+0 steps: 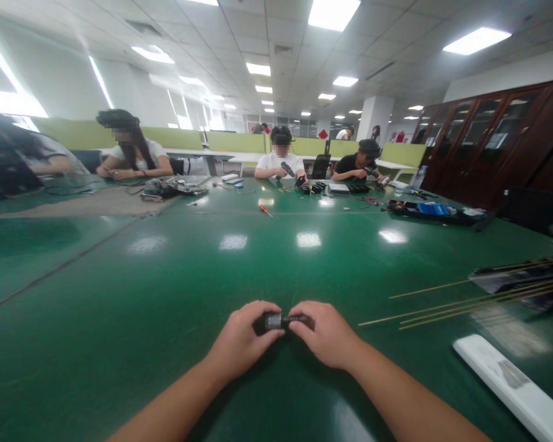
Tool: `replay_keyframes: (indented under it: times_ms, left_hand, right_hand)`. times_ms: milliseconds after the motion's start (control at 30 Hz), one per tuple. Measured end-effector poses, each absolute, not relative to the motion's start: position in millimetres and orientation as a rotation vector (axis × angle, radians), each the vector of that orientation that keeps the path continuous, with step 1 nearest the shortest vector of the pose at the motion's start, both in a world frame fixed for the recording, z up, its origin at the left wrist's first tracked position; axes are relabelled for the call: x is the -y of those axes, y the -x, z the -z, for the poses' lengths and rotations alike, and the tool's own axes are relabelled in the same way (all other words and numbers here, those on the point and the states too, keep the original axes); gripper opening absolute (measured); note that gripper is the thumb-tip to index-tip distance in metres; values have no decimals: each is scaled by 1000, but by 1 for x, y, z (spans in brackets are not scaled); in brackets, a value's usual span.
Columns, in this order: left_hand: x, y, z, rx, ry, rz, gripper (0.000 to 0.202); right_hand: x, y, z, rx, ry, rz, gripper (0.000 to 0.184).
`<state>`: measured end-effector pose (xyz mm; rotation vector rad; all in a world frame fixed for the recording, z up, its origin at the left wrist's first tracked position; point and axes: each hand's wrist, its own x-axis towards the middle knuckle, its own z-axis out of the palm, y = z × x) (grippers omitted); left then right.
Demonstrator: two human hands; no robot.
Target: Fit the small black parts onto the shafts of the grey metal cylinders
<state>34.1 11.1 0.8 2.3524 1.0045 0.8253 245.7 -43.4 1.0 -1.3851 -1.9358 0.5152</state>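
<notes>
Just above the green table [188,282], my two hands meet near the lower middle of the view. My left hand [246,334] is closed around a short cylinder [273,321] with a silver-grey body and dark ends; its exact kind does not show. From the cylinder's right side a thin dark shaft [297,318] runs into the fingers of my right hand [325,331], which pinch it. The two parts lie in one line, roughly level. Whether they are joined is too blurred to tell, and my fingers hide both outer ends.
Thin brass-coloured rods [424,320] and dark metal parts [516,279] lie to the right. A long white bar [511,383] is at the lower right. Farther off are an orange screwdriver [266,210], a black tray [424,210] with blue pieces, and several people seated across the table.
</notes>
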Motion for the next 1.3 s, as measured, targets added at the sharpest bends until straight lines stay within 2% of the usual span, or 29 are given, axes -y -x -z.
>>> replay_keyframes:
  times_ms: [1300]
  left_hand:
    - [-11,-34,-4,-1015,-2391,-871,22]
  right_hand:
    - [45,-250,-6,1933,1414,-518,11]
